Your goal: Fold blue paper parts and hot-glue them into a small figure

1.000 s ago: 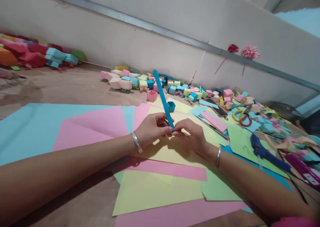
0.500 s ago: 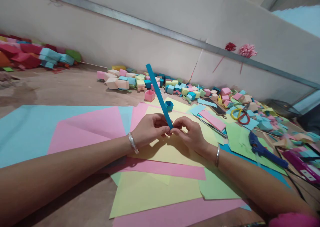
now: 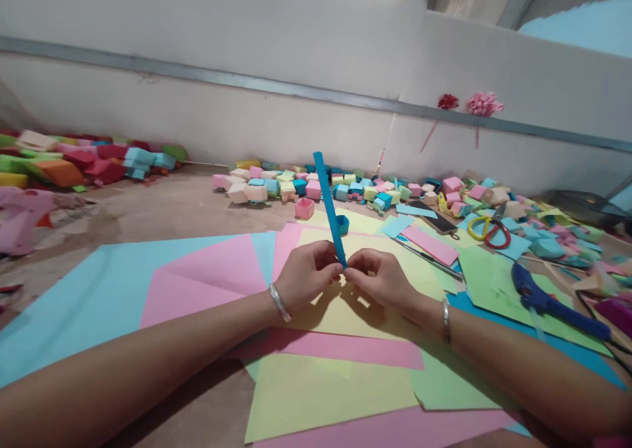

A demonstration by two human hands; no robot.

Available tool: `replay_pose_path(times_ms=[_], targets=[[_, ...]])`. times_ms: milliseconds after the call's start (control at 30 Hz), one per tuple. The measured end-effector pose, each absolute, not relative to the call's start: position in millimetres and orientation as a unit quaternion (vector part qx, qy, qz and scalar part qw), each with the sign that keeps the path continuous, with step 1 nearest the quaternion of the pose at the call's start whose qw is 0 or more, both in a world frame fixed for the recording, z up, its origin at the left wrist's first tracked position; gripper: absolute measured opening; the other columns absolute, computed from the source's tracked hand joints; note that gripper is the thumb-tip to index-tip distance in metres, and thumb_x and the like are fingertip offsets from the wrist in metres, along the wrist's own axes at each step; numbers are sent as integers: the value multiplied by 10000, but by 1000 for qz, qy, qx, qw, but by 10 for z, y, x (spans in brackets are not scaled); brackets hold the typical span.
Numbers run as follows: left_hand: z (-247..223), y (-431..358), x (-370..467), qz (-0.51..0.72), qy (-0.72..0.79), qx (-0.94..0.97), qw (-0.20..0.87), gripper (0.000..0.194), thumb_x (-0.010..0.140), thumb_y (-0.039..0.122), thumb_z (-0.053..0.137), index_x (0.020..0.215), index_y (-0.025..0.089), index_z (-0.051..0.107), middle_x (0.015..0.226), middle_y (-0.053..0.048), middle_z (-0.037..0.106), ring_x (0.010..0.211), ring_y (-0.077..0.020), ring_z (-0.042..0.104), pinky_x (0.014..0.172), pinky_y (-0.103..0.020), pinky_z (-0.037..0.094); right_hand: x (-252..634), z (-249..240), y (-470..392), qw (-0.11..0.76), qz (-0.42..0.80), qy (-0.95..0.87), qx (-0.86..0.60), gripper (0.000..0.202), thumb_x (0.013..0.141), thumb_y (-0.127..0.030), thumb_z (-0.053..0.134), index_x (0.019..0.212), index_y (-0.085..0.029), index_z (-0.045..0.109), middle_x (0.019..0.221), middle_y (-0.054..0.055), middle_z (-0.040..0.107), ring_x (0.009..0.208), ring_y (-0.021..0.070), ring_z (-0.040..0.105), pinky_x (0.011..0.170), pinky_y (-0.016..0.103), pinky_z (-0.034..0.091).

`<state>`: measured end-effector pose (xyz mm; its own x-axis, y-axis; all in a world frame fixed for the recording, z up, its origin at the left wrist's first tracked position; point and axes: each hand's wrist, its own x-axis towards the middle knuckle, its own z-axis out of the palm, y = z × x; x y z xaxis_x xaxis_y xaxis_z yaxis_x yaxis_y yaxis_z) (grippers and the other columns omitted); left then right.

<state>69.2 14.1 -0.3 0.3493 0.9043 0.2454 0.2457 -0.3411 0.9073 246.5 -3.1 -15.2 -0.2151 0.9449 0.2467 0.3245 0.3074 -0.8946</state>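
Note:
A narrow blue paper strip [image 3: 328,201] stands nearly upright, leaning a little left at its top. Its lower end is pinched between the thumb and fingers of my left hand [image 3: 311,272]. My right hand [image 3: 379,275] pinches the same lower end from the other side, fingertips touching those of the left. Just behind the strip sits a small blue folded-paper ring [image 3: 342,224]. Beneath both hands lies a yellow paper sheet [image 3: 296,313]. A small open pink paper box [image 3: 305,208] rests farther back.
Small paper boxes [image 3: 271,186] line the wall. At right are yellow-and-red-handled scissors [image 3: 488,229], a phone [image 3: 437,219], tweezers-like metal tool [image 3: 434,261] and a blue glue gun [image 3: 557,303]. A pink glue gun [image 3: 20,218] lies far left. Blue and pink sheets [image 3: 207,283] spread leftward.
The camera view has levelled and shifted, so the scene sits lower and more of the left side shows. The strip stands more upright; both hands keep their pinch on its lower end.

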Motion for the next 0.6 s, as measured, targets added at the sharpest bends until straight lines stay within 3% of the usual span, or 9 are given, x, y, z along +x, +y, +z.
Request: replay_pose_path(times_ms=[100, 200, 367, 600], targets=[[-16, 129, 703, 408, 400, 711, 409, 18, 718, 150, 619, 729, 162, 613, 639, 18, 642, 600, -119, 604, 557, -226, 477, 2460, -166, -31, 421, 387, -666, -478, 85, 780, -250, 622, 740, -176, 628, 658, 6, 663, 572, 122, 600, 530, 219, 459], [-3, 124, 720, 404, 385, 685, 468, 151, 681, 169, 669, 826, 152, 633, 738, -8, 678, 681, -142, 640, 626, -255, 521, 2460, -175, -30, 425, 382, -662, -485, 112, 804, -234, 569, 708, -181, 589, 610, -8, 635, 554, 120, 587, 516, 218, 444], [30, 139, 720, 406, 388, 654, 507, 183, 656, 187, 714, 803, 152, 610, 674, 17, 640, 618, -114, 608, 589, -235, 505, 2442, -161, -42, 426, 296, -714, -470, 144, 818, -185, 529, 674, -194, 527, 586, -36, 598, 554, 106, 540, 534, 221, 408], [23, 149, 703, 416, 423, 611, 525, 246, 636, 218, 757, 829, 142, 626, 675, -7, 668, 613, -130, 627, 584, -249, 509, 2420, -188, -31, 457, 307, -709, -441, 84, 810, -221, 581, 736, -184, 597, 684, -12, 634, 623, 121, 564, 573, 236, 440]])
